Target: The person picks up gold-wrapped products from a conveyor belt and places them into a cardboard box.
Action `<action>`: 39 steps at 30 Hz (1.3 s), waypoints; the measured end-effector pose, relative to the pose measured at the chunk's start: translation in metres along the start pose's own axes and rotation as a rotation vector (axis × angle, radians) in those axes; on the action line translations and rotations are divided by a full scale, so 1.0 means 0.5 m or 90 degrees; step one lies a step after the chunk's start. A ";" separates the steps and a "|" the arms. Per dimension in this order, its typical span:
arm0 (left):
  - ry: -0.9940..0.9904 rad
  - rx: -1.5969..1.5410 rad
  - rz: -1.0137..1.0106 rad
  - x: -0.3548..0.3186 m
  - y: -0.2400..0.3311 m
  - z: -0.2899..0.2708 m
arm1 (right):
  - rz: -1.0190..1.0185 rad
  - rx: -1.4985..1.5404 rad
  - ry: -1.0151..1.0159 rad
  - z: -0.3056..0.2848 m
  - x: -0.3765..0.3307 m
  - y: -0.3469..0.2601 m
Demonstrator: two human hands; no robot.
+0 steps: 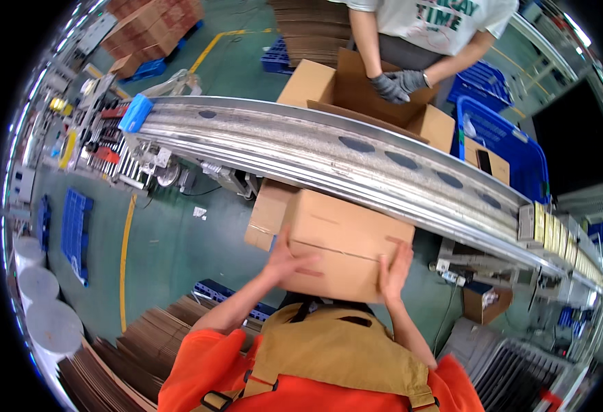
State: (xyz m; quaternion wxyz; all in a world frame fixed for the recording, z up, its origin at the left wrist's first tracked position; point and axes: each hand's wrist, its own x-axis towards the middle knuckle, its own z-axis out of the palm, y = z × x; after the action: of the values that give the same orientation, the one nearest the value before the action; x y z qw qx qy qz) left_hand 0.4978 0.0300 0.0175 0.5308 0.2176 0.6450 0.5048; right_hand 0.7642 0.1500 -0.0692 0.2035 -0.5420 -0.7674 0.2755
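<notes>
In front of my body is a brown cardboard box (pixel 348 230), its top flaps folded down to meet at a seam. My left hand (pixel 293 257) lies against its left side, with the thumb and fingers reaching over the top. On the right side my right hand (pixel 396 269) presses with its fingers pointing away from me. Between them the two hands hold the box beside the near edge of a metal conveyor rail (pixel 260 141). Another cardboard box (pixel 268 209) shows partly behind its left end.
Across the rail, a person in grey gloves (pixel 397 86) leans over an open carton (pixel 356 75). A blue crate (pixel 521 147) stands right of them. Small cartons (pixel 552 233) line the rail's right end. Flattened cardboard (pixel 157 336) is stacked at my lower left.
</notes>
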 end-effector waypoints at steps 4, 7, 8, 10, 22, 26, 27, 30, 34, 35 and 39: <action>0.258 0.479 0.218 0.065 -0.110 0.007 | 0.172 0.168 0.102 0.035 0.027 0.191; 0.213 0.298 -0.126 0.241 -0.321 -0.091 | 0.158 0.296 0.079 0.103 0.000 0.389; 0.210 0.240 -0.191 0.273 -0.371 -0.093 | 0.127 0.295 0.054 0.138 -0.005 0.486; 0.241 0.237 -0.228 0.236 -0.270 -0.062 | 0.325 0.433 0.106 0.107 0.044 0.407; 0.620 -0.105 -0.452 -0.210 -0.395 -0.746 | -0.015 0.166 -0.337 0.459 0.019 -0.600; 0.820 -0.135 -0.459 -0.386 -0.376 -1.008 | -0.170 0.229 -0.481 0.749 -0.007 -0.806; 0.861 -0.142 -0.452 -0.422 -0.373 -1.061 | -0.187 0.253 -0.517 0.790 -0.025 -0.883; 0.906 -0.249 -0.384 -0.491 -0.375 -1.230 | -0.224 0.309 -0.598 0.880 -0.065 -1.117; 0.995 -0.273 -0.327 -0.498 -0.332 -1.453 | -0.054 0.596 -0.672 1.091 -0.058 -1.334; 0.989 -0.304 -0.268 -0.512 -0.382 -1.504 | -0.107 0.553 -0.660 1.157 -0.052 -1.369; 0.936 -0.476 -0.036 -0.459 -0.241 -1.718 | -0.144 0.355 -0.553 1.285 0.020 -1.609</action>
State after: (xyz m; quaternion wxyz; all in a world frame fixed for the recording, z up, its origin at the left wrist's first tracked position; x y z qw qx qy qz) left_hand -0.1702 -0.5659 -0.0448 0.0233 -0.3756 0.6223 0.6864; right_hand -0.2110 -0.1801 -0.0431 0.0318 -0.2169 -0.7323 0.6448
